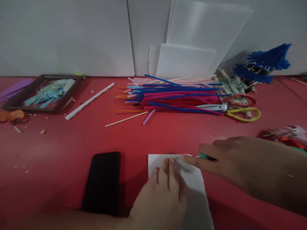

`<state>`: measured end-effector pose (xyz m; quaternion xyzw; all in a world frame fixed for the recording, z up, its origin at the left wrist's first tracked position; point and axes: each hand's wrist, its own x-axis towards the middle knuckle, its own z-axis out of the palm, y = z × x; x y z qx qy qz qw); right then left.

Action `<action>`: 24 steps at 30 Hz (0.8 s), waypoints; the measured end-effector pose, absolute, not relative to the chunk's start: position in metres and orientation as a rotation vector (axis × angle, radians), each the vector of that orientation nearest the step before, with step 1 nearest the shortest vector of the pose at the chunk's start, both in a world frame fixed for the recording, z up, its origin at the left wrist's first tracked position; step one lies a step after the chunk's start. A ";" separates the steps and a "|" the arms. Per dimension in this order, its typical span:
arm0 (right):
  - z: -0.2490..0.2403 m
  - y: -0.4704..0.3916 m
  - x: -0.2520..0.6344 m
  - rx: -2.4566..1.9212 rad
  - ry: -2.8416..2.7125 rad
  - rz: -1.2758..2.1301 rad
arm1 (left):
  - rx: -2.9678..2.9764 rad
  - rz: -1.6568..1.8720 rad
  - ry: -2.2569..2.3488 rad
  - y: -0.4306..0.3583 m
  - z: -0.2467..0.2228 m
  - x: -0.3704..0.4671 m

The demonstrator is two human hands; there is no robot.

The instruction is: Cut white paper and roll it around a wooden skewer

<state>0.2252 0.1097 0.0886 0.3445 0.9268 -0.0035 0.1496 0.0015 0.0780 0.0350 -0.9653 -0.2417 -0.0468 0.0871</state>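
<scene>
My left hand (165,195) lies on a white sheet (196,198) near the bottom of the head view, its fingers stretched out and pressing near the upper edge. The sheet, one side wavy, rests on the red table. From the right comes my right hand (227,159), closed on a slim tool (203,156) with a green and black handle. A thin metal part of that tool points left along the sheet's top edge, close to my left fingertips; my index finger lies along it. The tool's exact kind is partly hidden by my fingers.
Left of the sheet lies a black phone (102,182). Behind are colourful pipe cleaners (177,94), with scissors (225,107) on them, a wooden stick (127,119) and a white rolled stick (90,101). A brown frame (43,110) holds scraps; white boards (187,60) lean on the wall.
</scene>
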 end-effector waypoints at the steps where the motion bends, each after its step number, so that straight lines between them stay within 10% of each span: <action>1: 0.088 0.108 0.229 0.990 2.678 -0.019 | -2.883 -0.127 -0.713 0.078 0.035 0.001; 24: -0.010 0.104 0.286 1.783 2.886 0.463 | -2.933 -0.231 -0.865 0.080 0.032 -0.004</action>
